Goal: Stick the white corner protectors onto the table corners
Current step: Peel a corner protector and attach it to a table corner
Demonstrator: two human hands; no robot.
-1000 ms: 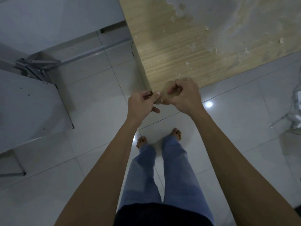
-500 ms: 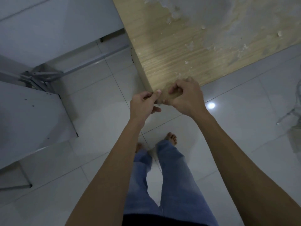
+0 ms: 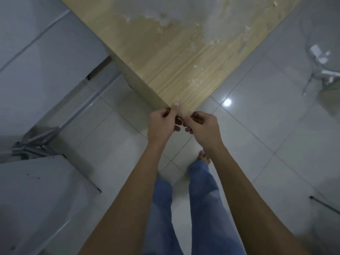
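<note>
The grey tiled floor (image 3: 257, 144) fills most of the view, and no writing or label can be read anywhere. Over it juts the wooden table (image 3: 174, 57), its worn top patchy with pale residue, its near corner pointing at the person. A white chair (image 3: 323, 67) stands off to the right. Both hands meet at that corner: the left hand (image 3: 161, 124) has curled fingers and its thumb pressed on the table edge, the right hand (image 3: 202, 126) is curled alongside, fingertips pinching something small between the two. The corner protector itself is hidden by the fingers. Compared with a second ago, the corner appears more centred and the hands sit slightly apart.
</note>
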